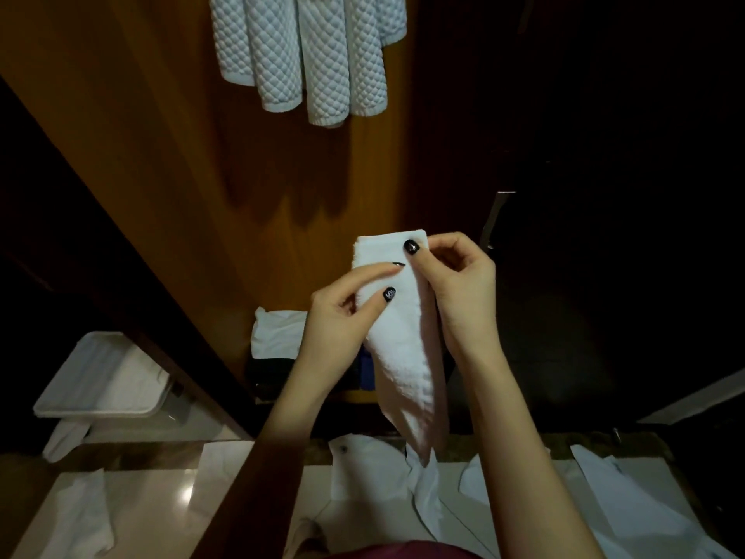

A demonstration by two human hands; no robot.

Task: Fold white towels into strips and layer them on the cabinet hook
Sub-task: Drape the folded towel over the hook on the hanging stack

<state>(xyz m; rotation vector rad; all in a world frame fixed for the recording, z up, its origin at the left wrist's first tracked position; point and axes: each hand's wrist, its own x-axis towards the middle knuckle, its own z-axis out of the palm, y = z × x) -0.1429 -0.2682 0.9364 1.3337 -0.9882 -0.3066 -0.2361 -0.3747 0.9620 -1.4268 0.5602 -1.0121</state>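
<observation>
Now both hands pinch folded towel [403,336] near top: left hand [342,316], right hand [459,292]. Long axis near vertical, narrow end down. Quilted towels [306,54] hang on cabinet above.

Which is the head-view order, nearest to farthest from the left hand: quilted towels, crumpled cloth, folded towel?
1. The folded towel, held in the left hand.
2. The crumpled cloth, just left of it.
3. The quilted towels, hanging high above.

Home wardrobe: wooden cabinet [193,175], hanging towels [306,54]
</observation>
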